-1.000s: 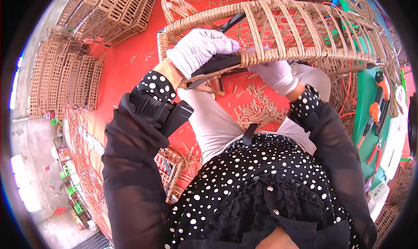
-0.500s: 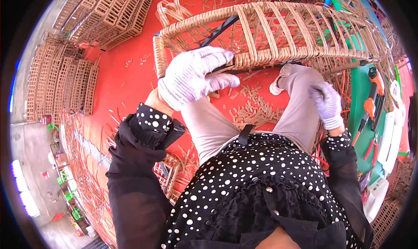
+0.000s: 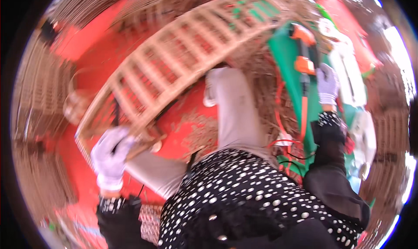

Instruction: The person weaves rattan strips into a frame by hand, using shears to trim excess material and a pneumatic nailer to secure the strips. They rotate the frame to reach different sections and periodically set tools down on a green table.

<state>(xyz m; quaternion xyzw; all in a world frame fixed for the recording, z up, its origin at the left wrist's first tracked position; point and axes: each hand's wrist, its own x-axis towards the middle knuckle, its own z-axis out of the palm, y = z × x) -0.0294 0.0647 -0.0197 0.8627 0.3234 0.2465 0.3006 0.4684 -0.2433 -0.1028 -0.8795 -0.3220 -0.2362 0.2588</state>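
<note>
My left hand (image 3: 112,155), in a pale knit glove, is closed on the near left end of a long woven rattan frame (image 3: 172,81). The frame has slat-like wrapped bars and slants up to the far right, over my legs. My right hand (image 3: 327,84), also gloved, is stretched out over the green work surface (image 3: 285,53) on the right. It is beside an orange-and-black tool (image 3: 304,50) with an orange cable. Blur hides whether the right fingers touch or grip anything.
Cut rattan scraps (image 3: 198,129) litter the red floor (image 3: 98,79). Stacks of woven panels (image 3: 41,92) stand at the left, with more at the far left. A long white object (image 3: 348,70) lies right of the tool. Orange cable (image 3: 281,127) runs beside my right leg.
My view has turned to the right. The frame now slants, its left end lower and nearer. My right hand has moved from beside my leg out to the tool on the green surface.
</note>
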